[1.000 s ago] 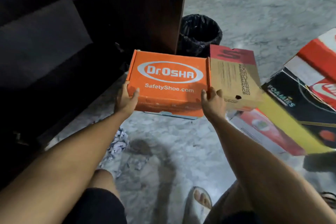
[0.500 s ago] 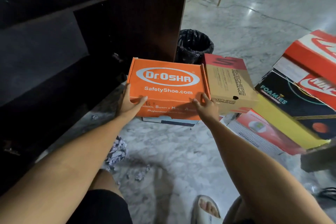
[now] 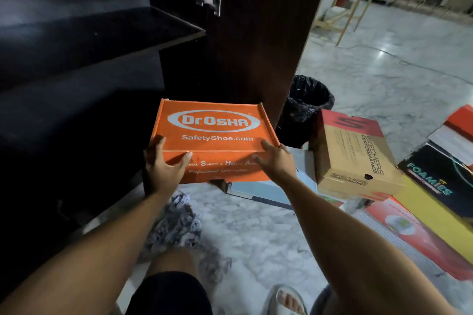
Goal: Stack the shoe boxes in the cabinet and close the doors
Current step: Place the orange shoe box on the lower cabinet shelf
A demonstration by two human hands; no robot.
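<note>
Dark cabinet (image 3: 76,64) open on our left, door (image 3: 243,33) swung out. Our left hand (image 3: 163,169) and right hand (image 3: 275,161) each grasp a near corner of the orange Dr.Osha box (image 3: 212,133), held off the floor at the cabinet opening. Right of it: Skechers box (image 3: 355,156), then Foamies box (image 3: 440,176) on the floor

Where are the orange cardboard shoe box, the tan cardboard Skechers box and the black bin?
Orange cardboard shoe box (image 3: 215,125), head view, on its printed lid.
Tan cardboard Skechers box (image 3: 355,151), head view, on its brown top face.
Black bin (image 3: 311,100), head view, on its plastic liner near the rim.
</note>
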